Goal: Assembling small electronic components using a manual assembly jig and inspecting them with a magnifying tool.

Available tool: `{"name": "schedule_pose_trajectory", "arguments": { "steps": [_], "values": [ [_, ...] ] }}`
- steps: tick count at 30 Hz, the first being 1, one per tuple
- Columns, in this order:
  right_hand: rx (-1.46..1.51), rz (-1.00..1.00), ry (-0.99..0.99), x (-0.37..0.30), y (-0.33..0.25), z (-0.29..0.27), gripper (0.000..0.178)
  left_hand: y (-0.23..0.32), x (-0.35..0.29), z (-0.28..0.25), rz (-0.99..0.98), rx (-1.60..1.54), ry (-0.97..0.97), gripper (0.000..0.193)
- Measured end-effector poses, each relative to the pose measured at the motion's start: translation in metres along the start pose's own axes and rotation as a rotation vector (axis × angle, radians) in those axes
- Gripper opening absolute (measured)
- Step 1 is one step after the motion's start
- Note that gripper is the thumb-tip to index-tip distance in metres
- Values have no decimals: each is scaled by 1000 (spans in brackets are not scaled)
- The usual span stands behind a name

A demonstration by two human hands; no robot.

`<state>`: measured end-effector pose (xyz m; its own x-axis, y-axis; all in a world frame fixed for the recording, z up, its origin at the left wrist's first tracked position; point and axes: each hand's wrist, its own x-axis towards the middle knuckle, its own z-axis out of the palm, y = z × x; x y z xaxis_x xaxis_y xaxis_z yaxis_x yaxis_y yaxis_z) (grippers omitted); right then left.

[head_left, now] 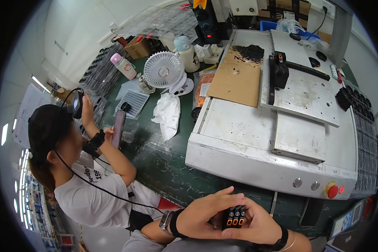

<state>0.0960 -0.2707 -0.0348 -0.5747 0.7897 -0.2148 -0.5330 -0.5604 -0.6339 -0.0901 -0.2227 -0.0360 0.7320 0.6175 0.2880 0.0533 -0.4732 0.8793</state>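
Note:
A small black block (235, 216) with a row of silver round faces and orange outlined marks sits between my hands, low in the view. My right hand (258, 222) grips it from the right, with the thumb across its lower edge. From the left, my left hand (201, 215) cups around it, and some of those fingers are hidden behind the block and the other hand. On the machine's metal fixture plate (300, 101) stands a larger black piece (279, 73) with orange marks on top.
The white machine (239, 153) has a red stop button (332, 191) at its front. Cardboard (235, 80) with black scraps lies on it. On the green table are a fan (164, 69), white tissue (167, 115) and a bottle (124, 66). A person (84, 176) at left holds a phone (119, 128).

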Motion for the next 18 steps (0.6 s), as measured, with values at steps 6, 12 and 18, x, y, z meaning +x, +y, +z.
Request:
{"name": "schedule_pose_trajectory", "arguments": {
  "steps": [6, 12, 18],
  "values": [
    [-188, 97, 39, 4, -3, 2, 53, 3, -7, -10, 105, 3, 12, 81],
    [-162, -135, 153, -10, 10, -19, 51, -45, -9, -89, -379, 448, 701, 35],
    [-156, -111, 110, -7, 9, -22, 51, -146, -73, -173, -1058, 1256, 736, 71]
  ]
}}
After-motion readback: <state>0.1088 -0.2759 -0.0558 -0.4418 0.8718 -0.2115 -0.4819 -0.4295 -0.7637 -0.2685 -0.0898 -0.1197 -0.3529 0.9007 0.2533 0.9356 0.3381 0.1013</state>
